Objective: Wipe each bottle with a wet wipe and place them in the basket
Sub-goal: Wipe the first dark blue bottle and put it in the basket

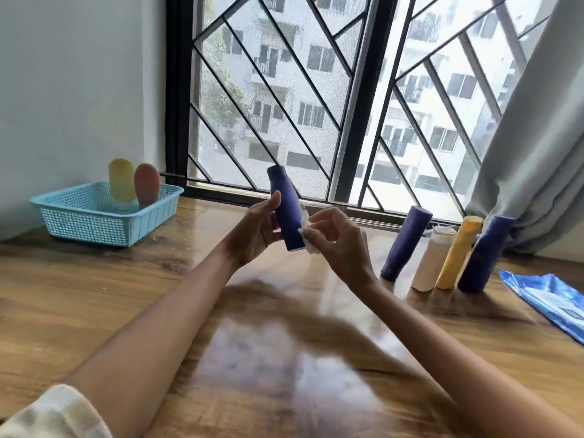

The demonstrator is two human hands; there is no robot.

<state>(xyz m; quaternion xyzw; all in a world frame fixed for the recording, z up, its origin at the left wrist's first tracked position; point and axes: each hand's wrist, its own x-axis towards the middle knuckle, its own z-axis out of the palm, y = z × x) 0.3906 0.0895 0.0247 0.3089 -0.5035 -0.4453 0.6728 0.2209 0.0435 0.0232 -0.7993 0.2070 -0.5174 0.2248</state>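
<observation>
My left hand (257, 230) grips a dark blue bottle (286, 207), held above the table and tilted a little to the left. My right hand (338, 240) pinches a white wet wipe (306, 224) against the bottle's right side. A light blue basket (94, 226) stands at the far left and holds a yellow bottle (121, 180) and a red bottle (147, 184), both upright. To the right stand several more bottles: a blue one (406, 243), a white one (434, 259), a yellow one (459, 252) and another blue one (485, 254).
A blue wet-wipe pack (550, 300) lies at the table's right edge. A grey curtain (534, 147) hangs behind the right-hand bottles. A barred window (316, 90) runs along the far edge of the glossy wooden table (268, 358).
</observation>
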